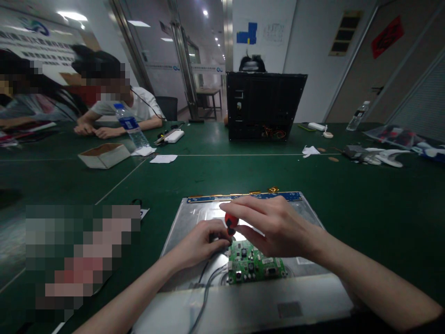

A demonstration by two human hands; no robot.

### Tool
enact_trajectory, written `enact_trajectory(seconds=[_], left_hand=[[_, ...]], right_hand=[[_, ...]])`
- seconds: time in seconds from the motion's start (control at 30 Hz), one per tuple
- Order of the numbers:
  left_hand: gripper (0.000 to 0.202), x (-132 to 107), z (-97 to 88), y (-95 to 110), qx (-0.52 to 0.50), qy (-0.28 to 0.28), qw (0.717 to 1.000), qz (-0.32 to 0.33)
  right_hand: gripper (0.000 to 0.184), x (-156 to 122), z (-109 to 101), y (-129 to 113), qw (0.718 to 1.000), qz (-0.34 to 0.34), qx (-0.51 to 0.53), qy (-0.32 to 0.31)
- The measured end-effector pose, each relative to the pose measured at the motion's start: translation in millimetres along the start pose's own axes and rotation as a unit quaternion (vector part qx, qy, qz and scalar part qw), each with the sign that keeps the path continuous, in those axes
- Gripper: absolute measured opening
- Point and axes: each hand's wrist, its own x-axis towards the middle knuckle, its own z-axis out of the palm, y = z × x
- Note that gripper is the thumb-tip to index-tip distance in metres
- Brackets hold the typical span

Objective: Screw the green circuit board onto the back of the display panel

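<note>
My right hand (pixel 269 222) grips a screwdriver (pixel 231 221) with a red and black handle, which stands roughly upright over the upper left corner of a green circuit board (pixel 255 264). Low beside that corner is my left hand (pixel 208 239), its fingers curled in near the screwdriver's lower end; what they pinch, if anything, is hidden. The board lies on the silvery metal back of a flat display panel (pixel 177 227). Grey cables (pixel 205 297) run from the board's left side toward the panel's near edge. Along the far edge of the panel sits a narrow blue circuit strip (pixel 208 199).
A black open-backed monitor housing (pixel 266 104) stands across the green table (pixel 194 174). At the left are a small box (pixel 104 156) and a water bottle (pixel 132 127); gloves (pixel 382 157) lie at the right. Two people sit at the far left. A blurred-out patch covers the near left.
</note>
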Motion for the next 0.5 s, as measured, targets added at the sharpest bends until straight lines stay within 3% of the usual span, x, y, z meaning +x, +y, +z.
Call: enact_trajectory(seconds=[0.3,0.5], left_hand=[[0.008,0.2,1.2,-1.6,0.003,0.014,1.0,0.022],[0.009,0.1,0.5,0.9,0.013,0.006,1.0,0.012]], right_hand=[[0.021,-1.2,1.3,2.5,1.0,0.005,-0.029,0.009],[0.032,-0.8,-1.1,1.1,1.0,0.001,-0.003,0.002]])
